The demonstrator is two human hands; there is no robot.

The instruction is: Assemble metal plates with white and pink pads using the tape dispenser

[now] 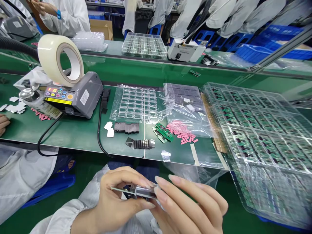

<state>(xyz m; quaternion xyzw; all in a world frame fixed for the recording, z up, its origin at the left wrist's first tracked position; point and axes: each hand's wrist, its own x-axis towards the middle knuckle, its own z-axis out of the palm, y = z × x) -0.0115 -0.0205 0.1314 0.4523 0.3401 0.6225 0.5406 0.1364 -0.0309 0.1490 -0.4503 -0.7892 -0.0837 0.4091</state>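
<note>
My left hand (pixel 119 201) and my right hand (pixel 190 204) hold a small green circuit board (pixel 134 191) together, just below the bench edge. The board has a clear plastic piece (pixel 146 191) fitted on it, and my fingers hide part of it. Nearest my hands on the green bench (pixel 80 133) lie green circuit boards (pixel 162 131), pink pads (pixel 182 131), and two rows of dark strips (pixel 126 127). A plastic bag (pixel 136 102) holds a clear compartment tray behind them.
Stacked clear trays of green boards (pixel 258 139) stand to the right. A tape dispenser (pixel 78 94) with a tape roll (pixel 59 61) stands at the left, its black cable on the bench. A co-worker's hand (pixel 3 125) rests at the left edge. More people work beyond a second bench.
</note>
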